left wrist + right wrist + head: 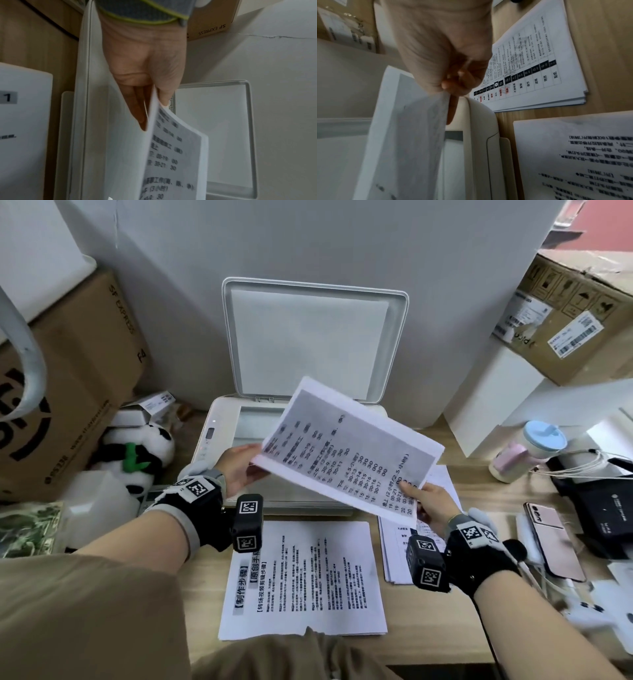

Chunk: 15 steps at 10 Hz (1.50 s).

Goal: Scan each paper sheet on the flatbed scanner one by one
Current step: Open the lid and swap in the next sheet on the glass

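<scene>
I held one printed sheet [346, 450] tilted in the air above the open flatbed scanner [219, 436], printed side up. My left hand [238, 469] pinched its left edge, and my right hand [430, 503] pinched its near right corner, both grips closed on the paper. To lay it well, I judged it needed turning face-down and squaring to the glass. Two more paper stacks [305, 580] lay on the wooden tabletop [486, 498], with cardboard boxes [78, 364] around.

Right hand [443, 56] pinches a printed sheet's [406, 135] edge above the scanner glass [452, 155]
</scene>
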{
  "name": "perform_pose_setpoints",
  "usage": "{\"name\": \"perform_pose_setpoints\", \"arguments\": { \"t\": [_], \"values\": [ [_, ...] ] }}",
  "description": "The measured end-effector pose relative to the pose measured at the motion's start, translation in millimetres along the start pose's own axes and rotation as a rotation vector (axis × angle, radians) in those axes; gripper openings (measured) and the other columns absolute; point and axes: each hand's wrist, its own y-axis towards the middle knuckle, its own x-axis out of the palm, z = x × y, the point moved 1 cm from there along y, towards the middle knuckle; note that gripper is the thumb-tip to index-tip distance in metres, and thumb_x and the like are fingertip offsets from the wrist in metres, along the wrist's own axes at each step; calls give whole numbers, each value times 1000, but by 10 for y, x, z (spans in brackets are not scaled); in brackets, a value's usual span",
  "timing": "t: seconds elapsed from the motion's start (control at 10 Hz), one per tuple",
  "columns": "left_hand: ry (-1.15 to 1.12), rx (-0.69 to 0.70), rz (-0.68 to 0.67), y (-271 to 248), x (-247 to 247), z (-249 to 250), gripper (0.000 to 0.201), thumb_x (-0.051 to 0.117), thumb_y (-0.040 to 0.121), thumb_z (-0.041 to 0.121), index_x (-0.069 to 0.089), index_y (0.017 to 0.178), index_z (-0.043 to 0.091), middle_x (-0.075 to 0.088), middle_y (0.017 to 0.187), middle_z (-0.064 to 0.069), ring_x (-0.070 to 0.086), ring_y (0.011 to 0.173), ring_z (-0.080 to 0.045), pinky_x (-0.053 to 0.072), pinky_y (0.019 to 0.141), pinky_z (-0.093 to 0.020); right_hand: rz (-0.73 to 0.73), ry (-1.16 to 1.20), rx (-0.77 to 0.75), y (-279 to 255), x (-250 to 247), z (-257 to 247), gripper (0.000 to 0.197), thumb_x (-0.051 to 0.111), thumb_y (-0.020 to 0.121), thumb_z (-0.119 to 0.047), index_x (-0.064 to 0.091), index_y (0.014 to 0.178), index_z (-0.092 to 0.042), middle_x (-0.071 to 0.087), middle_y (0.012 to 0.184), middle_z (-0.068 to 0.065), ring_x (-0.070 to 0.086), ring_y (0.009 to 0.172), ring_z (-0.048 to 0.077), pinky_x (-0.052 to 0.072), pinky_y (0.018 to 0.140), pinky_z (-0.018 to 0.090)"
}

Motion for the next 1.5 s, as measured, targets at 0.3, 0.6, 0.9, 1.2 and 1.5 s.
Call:
{"name": "perform_pose_setpoints", "arguments": {
  "t": [0.3,0.6,0.9,1.2,1.5],
  "values": [
    [343,-368,-530,-305,77,-179,40,38,98,37,63,100,6,73,84,-11,72,82,-23,57,74,-28,237,326,22,32,-346,242,6,46,97,-6,52,98,-8,72,74,-1,68,72,18,54,50,21],
    [533,-514,-487,-317,-50,-694,29,42,99,28,64,105,10,73,88,-5,71,79,-16,50,70,-23,181,-907,206,-71,-558,525,38,40,100,-20,48,131,1,53,134,18,52,122,28,39,99,30],
    [432,-493,-90,-120,-257,-1049,15,44,98,17,58,94,12,63,82,-6,57,72,-17,39,62,-21,18,-1268,223,-164,-446,1043,41,40,99,-40,57,120,-8,61,124,8,58,115,22,43,85,23],
    [499,-493,44,-71,-353,-1167,22,48,97,16,54,75,13,57,71,-2,51,63,-13,31,59,-21,-6,-1225,277,-171,-449,1301,38,40,100,-33,52,127,-9,55,132,7,52,122,22,40,100,30],
    [641,-361,184,-30,-521,-1326,28,45,95,9,45,68,15,41,67,0,39,56,-12,35,53,-22,246,-278,430,-173,-318,1459,36,43,98,-12,44,131,1,53,129,11,63,103,10,52,85,26]
  ]
}}
